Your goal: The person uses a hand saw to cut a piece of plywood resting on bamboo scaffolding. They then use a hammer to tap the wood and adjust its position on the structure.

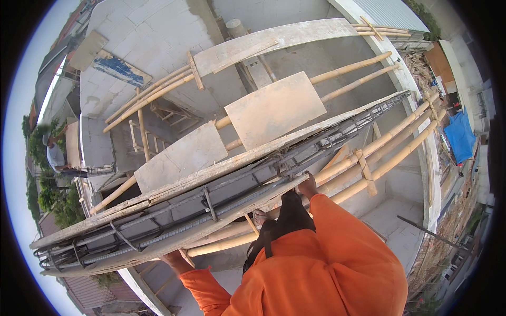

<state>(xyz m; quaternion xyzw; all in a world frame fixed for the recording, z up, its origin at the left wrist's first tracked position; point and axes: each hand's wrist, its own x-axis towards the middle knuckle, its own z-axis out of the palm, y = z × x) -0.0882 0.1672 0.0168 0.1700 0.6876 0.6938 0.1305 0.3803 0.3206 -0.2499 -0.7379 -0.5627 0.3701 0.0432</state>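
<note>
A long wooden formwork trough with a steel rebar cage (211, 203) inside runs across in front of me, from lower left to upper right. My right hand (307, 185) grips the top edge of its near side board (232, 217), close to where that board ends. Lower left, my left hand (176, 261) is against the same board's near face; its fingers are mostly hidden by the board, so their grip cannot be made out. Stirrups (209, 204) and ribbed bars show between the two boards.
Bamboo poles (390, 139) run below and beyond the trough. Flat panels (276, 109) lie across other poles on the far side. Below are block walls (153, 31) and a deep drop to the floor. Another person (55, 152) is far left. A blue tarp (459, 136) lies right.
</note>
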